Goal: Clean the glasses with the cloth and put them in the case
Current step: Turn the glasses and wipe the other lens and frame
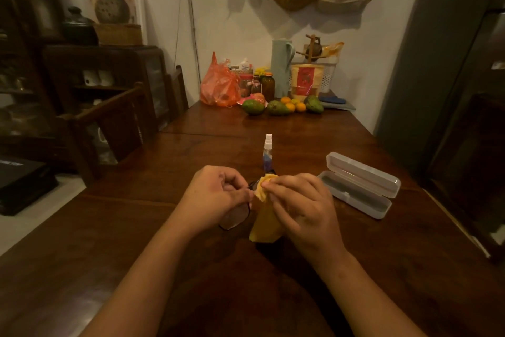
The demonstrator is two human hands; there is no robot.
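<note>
**Glasses being wiped over the tabletop**

The left hand (216, 194) is pinching the dark-framed glasses (235, 216) with curled fingers over the glossy wooden tabletop (136, 227). Their long axis is running from near-left to far-right. The right hand (303, 205) is pinching the soft yellow cloth (266, 224) around the far lens, hiding it. The translucent plastic case (358, 189) is lying open at the right.

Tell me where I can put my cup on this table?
Bare wood lies between the spray bottle and the avocados, and left of the left hand. The far end is crowded; the open case lies to the right.
</note>
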